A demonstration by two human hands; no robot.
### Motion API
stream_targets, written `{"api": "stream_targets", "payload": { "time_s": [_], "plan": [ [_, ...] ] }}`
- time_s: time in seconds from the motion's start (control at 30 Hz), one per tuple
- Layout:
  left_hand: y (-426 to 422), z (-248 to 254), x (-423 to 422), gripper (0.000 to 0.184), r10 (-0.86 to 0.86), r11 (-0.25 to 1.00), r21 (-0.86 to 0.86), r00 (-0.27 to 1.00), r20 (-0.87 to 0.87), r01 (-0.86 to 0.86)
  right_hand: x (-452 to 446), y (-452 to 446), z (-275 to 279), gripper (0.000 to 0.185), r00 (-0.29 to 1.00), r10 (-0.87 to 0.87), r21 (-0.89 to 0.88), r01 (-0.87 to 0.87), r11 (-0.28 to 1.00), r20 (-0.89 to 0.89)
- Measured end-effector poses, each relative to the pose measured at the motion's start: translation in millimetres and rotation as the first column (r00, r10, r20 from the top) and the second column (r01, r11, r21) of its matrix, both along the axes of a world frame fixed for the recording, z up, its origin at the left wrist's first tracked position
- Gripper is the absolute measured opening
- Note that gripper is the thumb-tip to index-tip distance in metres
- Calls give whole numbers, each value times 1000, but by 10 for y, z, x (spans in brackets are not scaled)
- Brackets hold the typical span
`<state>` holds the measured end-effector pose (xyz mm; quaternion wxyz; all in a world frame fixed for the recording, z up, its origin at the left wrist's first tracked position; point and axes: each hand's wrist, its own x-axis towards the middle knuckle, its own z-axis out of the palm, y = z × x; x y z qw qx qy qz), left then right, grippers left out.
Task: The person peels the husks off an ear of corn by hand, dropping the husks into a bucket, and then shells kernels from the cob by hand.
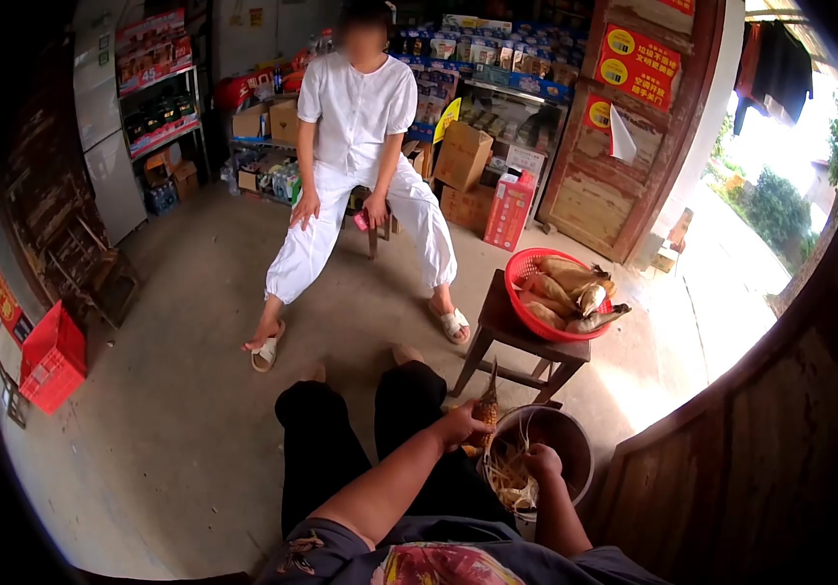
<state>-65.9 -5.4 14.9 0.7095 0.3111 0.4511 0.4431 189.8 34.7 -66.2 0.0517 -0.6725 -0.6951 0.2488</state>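
My left hand (465, 427) is closed around a partly husked ear of corn (490, 402), its yellow kernels showing and its dark tip pointing up. Over a metal bucket (590, 456) my right hand (542, 461) is closed, with a thin pale strip of husk (526, 425) standing out from its fingers. Inside the bucket lies a heap of stripped husks (509, 480). Just beyond it, a red plastic basket (515, 314) holds several ears of corn in their husks (563, 285) and rests on a wooden stool (519, 339).
Facing me, a person in white (356, 122) sits on a small stool, a pink object (361, 221) in one hand. Stocked shelves (497, 73) and cardboard boxes (464, 156) stand behind. A red crate (52, 361) is at left; a wooden panel (721, 468) borders my right.
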Motion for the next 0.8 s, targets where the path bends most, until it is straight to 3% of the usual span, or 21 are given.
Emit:
{"api": "stream_targets", "payload": {
  "time_s": [0.03,0.1,0.17,0.23,0.27,0.33,0.37,0.4,0.43,0.47,0.5,0.53,0.6,0.63,0.7,0.8],
  "plan": [
    [13,-31,-26,62,33,999,33,995,92,-36,72,-30,-125,24,1000,-5,-9,5,1000,4],
    [54,-81,-82,58,103,994,20,965,241,-111,236,-118,-400,29,974,-17,-151,53,987,227],
    [3,66,-119,54,147,989,-59,953,264,-136,415,-215,-561,32,970,-12,-283,83,956,242],
    [-17,104,-87,36,196,980,-28,937,290,-196,531,-151,-929,33,916,101,-335,38,941,389],
    [-40,146,-89,39,190,982,-51,936,297,-183,655,-85,-1227,35,892,246,-379,-92,921,379],
    [-54,197,-75,40,165,986,-28,936,310,-164,388,-216,-438,36,966,-1,-220,60,974,259],
    [-54,208,-74,41,147,988,3,935,323,-157,348,-162,-361,31,985,-78,-118,97,988,156],
    [-55,208,-78,45,132,990,9,935,329,-143,247,-161,-154,27,994,-88,32,86,996,68],
    [-55,203,-79,45,126,991,2,936,328,-134,168,-46,9,27,999,-7,50,5,999,36],
    [-47,205,-81,45,104,993,14,944,313,-114,143,61,-75,19,964,90,217,-35,976,-249],
    [-39,209,-72,45,81,995,27,951,298,-94,27,170,-7,16,834,73,118,-10,993,-547],
    [-44,231,-57,45,75,996,26,953,295,-86,-136,207,238,19,719,58,32,-49,998,-693],
    [-78,312,-43,49,105,994,7,941,320,-114,-459,47,1081,21,579,71,-43,-180,983,-812],
    [-94,345,-43,49,104,994,10,942,318,-113,-541,32,1218,21,577,72,-40,-180,983,-814],
    [-118,401,-59,51,74,996,22,950,303,-85,-670,15,1370,24,622,286,96,-321,942,-729],
    [-143,412,-82,51,26,999,26,957,289,-35,-794,-19,1385,22,674,338,182,-294,939,-657]
  ]
}}
